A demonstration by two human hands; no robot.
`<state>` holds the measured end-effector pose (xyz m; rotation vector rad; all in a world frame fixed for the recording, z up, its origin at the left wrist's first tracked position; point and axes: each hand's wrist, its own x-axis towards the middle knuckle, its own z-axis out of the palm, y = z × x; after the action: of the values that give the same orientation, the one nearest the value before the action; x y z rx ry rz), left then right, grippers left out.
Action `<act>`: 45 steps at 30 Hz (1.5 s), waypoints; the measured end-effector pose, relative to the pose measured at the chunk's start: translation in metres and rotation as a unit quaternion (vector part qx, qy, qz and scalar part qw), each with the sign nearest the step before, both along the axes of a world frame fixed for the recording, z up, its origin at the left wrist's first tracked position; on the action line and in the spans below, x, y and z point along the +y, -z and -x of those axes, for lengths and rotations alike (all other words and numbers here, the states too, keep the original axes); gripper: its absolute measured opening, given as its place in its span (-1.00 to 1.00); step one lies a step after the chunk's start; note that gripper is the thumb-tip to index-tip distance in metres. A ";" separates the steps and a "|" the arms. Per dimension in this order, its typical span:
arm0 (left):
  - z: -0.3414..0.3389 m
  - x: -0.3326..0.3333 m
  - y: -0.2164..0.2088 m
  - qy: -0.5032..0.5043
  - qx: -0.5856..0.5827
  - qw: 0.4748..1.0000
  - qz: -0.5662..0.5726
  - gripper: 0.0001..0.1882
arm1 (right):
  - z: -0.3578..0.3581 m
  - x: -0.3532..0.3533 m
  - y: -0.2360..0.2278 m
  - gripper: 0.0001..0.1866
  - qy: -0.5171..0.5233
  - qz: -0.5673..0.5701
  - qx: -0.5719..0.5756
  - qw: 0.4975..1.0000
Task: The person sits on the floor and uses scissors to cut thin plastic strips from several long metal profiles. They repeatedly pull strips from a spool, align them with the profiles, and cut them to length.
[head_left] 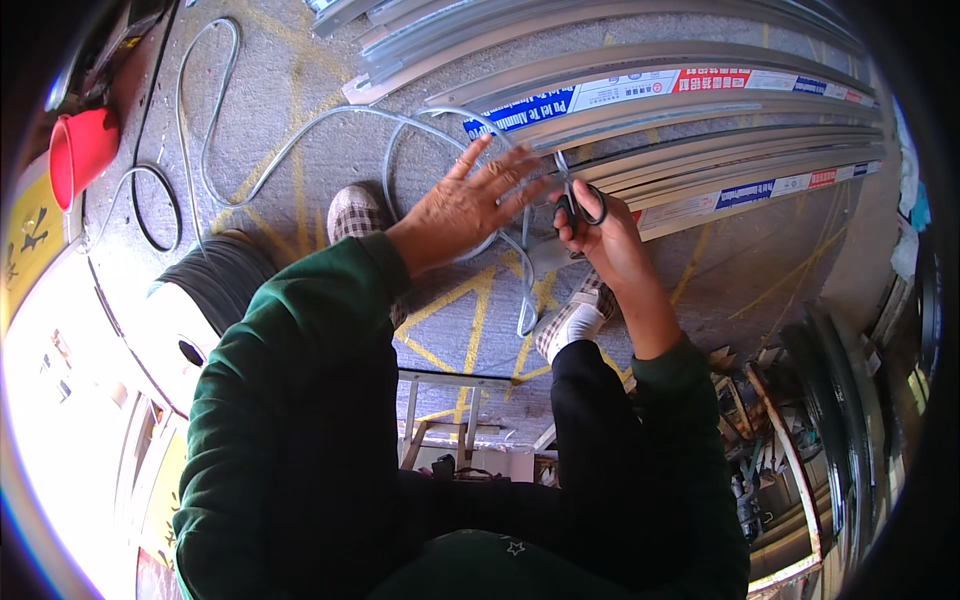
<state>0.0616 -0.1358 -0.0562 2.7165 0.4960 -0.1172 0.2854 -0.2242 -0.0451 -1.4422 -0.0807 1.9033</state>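
In front of me my left hand (460, 208) stretches toward the right with its fingers apart, and I see nothing gripped in it. Its fingertips are close to my right hand (612, 238), which is closed around the black handles of a pair of scissors (594, 203). The scissor blades point away from me, toward the metal profiles. A long pale grey cord or strip (290, 150) loops across the floor and passes beneath my left hand. Part of it lies in a coil between my feet, partly hidden by the hand.
Long metal profiles (700, 170), some with printed wrapping, lie across the far right floor. A spool (215, 285) of dark strip and a red bucket (82, 152) stand at left. A rusty metal frame (790, 470) and dark coils (835, 400) are near right.
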 end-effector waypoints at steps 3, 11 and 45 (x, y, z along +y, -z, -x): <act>0.008 0.012 0.001 0.000 0.039 0.999 -0.016 -0.37 | 0.005 0.006 0.005 -0.55 -0.016 0.007 -0.003 1.000; 0.149 0.029 -0.005 -0.284 -0.057 0.954 0.081 -0.79 | 0.006 0.008 0.019 -0.61 0.010 0.004 0.016 1.000; 0.047 0.008 0.028 -0.207 -0.071 0.964 0.151 -0.72 | -0.048 0.020 0.009 -0.53 -0.008 -0.034 -0.050 0.998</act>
<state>0.0149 -0.1273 -0.0845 2.2526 0.9071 0.1038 0.3331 -0.2037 -0.0546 -1.4929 -0.2030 1.8234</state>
